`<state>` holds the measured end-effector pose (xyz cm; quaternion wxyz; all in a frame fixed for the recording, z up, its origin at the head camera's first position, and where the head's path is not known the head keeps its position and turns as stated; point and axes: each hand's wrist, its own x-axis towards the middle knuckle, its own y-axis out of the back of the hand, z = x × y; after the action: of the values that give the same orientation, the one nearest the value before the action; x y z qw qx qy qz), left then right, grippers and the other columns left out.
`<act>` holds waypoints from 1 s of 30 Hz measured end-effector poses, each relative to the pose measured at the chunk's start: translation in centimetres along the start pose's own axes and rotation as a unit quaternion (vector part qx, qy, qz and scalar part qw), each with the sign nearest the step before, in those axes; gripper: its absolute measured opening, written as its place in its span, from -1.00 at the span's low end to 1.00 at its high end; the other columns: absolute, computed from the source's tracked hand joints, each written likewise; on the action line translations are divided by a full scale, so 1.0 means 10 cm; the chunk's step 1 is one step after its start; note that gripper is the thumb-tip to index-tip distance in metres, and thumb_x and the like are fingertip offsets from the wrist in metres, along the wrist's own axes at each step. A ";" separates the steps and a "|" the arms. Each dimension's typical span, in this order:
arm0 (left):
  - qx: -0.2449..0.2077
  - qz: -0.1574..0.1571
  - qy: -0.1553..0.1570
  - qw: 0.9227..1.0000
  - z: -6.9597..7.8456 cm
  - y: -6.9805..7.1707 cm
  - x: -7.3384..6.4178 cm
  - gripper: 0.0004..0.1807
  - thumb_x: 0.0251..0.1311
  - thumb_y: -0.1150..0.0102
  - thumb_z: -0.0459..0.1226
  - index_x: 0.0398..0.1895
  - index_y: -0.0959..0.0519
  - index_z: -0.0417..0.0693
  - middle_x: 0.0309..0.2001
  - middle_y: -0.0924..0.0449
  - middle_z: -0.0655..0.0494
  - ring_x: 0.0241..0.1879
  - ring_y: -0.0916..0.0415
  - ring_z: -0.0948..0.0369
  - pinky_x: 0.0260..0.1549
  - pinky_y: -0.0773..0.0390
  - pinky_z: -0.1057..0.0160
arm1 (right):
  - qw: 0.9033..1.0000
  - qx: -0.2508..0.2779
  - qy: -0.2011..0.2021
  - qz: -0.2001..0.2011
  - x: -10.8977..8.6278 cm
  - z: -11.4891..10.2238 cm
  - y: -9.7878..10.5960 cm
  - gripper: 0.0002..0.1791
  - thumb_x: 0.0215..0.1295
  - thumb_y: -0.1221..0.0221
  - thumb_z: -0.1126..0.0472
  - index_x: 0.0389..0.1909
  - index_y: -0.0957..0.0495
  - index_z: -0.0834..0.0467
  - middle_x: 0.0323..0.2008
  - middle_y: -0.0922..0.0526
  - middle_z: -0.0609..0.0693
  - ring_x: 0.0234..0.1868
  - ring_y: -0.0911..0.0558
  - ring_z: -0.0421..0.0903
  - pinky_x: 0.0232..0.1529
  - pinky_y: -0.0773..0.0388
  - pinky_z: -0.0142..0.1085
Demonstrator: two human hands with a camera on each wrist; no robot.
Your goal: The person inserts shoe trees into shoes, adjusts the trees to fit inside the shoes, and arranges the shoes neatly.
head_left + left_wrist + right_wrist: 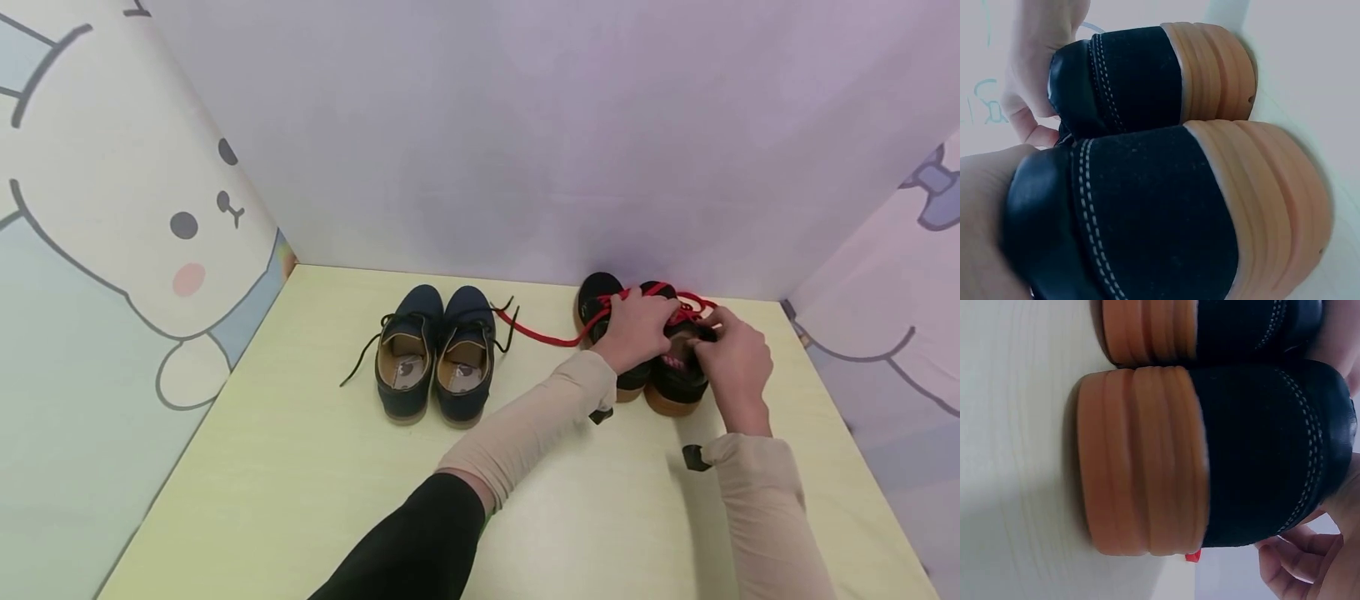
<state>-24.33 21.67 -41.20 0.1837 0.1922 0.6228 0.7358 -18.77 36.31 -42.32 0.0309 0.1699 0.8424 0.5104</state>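
A pair of black shoes with red laces and brown soles stands at the back right, toes to the wall. My left hand (637,329) reaches over the left black shoe (598,287), its fingers and thumb gripping the near side of the right black shoe (678,385) by the lacing. On that shoe's other side my right hand (735,358) pinches the edge of the opening between thumb and fingers. The red shoelace (551,339) trails left across the table. In the right wrist view the heel (1254,456) hides part of my curled fingers (1297,553).
Left of the hands stand two navy shoes, the left one (408,350) and the right one (465,354), with dark laces spread out. A wall (487,150) rises behind the pale table (300,500). Printed cartoon panels (97,208) flank it.
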 end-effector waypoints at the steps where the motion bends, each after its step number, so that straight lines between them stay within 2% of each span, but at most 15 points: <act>1: 0.001 0.000 -0.001 1.000 0.00 0.00 0.00 -0.60 0.34 -0.26 0.02 0.22 -0.52 0.48 0.15 -0.63 0.52 0.19 -0.42 0.21 0.32 -0.41 -0.08 | 1.000 0.001 0.000 0.002 0.00 0.00 -0.01 -0.62 0.30 -0.33 0.18 0.09 -0.59 0.20 -0.06 -0.72 0.41 -0.18 -0.68 0.36 -0.53 -0.40 -0.15; 6: 0.015 -0.001 -0.006 1.000 -0.02 0.01 -0.03 -0.47 0.37 -0.24 0.05 0.39 -0.44 0.50 0.30 -0.54 0.51 0.24 -0.43 0.22 0.34 -0.41 -0.06 | 1.000 0.011 0.013 -0.012 0.00 0.02 -0.01 -0.59 0.32 -0.32 0.21 0.14 -0.56 0.25 0.00 -0.69 0.46 -0.09 -0.66 0.38 -0.45 -0.48 -0.06; 12: 0.019 -0.015 -0.018 1.000 -0.02 0.03 -0.06 -0.40 0.42 -0.17 0.11 0.50 -0.33 0.49 0.41 -0.45 0.43 0.32 -0.40 0.22 0.40 -0.38 -0.06 | 0.998 0.027 0.042 -0.025 -0.06 0.06 0.02 -0.56 0.36 -0.30 0.25 0.22 -0.54 0.26 0.08 -0.65 0.49 -0.04 -0.66 0.36 -0.35 -0.53 -0.08; 16: 0.019 -0.010 -0.025 0.999 -0.05 0.06 -0.11 -0.41 0.44 -0.13 0.15 0.50 -0.33 0.50 0.42 -0.46 0.41 0.36 -0.41 0.24 0.41 -0.36 -0.02 | 0.997 0.031 0.067 -0.018 -0.13 0.07 0.05 -0.53 0.41 -0.29 0.25 0.29 -0.52 0.24 0.12 -0.63 0.49 -0.02 -0.69 0.38 -0.25 -0.66 0.10; 19: 0.018 0.000 -0.035 0.999 -0.09 0.09 -0.20 -0.43 0.45 -0.11 0.16 0.49 -0.34 0.50 0.42 -0.46 0.40 0.39 -0.40 0.26 0.42 -0.35 0.01 | 0.996 0.025 0.080 -0.013 -0.18 0.07 0.08 -0.51 0.43 -0.27 0.24 0.34 -0.50 0.24 0.12 -0.64 0.48 -0.01 -0.71 0.40 -0.21 -0.67 0.17; 26: 0.015 0.054 -0.068 0.996 -0.25 0.14 -0.47 -0.46 0.47 -0.15 0.12 0.47 -0.39 0.46 0.44 -0.44 0.34 0.43 -0.38 0.27 0.36 -0.42 0.03 | 0.995 0.014 0.100 0.002 -0.31 0.06 0.16 -0.50 0.44 -0.28 0.22 0.34 -0.50 0.26 0.07 -0.67 0.42 -0.07 -0.74 0.37 -0.41 -0.62 -0.07; 30: 0.022 0.071 -0.086 0.994 -0.35 0.20 -0.67 -0.50 0.48 -0.15 0.10 0.43 -0.44 0.43 0.42 -0.47 0.34 0.42 -0.41 0.28 0.29 -0.49 0.10 | 0.994 0.006 0.111 0.002 -0.41 0.06 0.21 -0.53 0.44 -0.29 0.21 0.30 -0.53 0.27 0.10 -0.66 0.43 -0.09 -0.74 0.37 -0.44 -0.60 -0.07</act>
<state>-20.45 14.95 -40.14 0.1795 0.3023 0.6055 0.7140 -14.23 36.40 -41.28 -0.0644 0.1139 0.8434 0.5211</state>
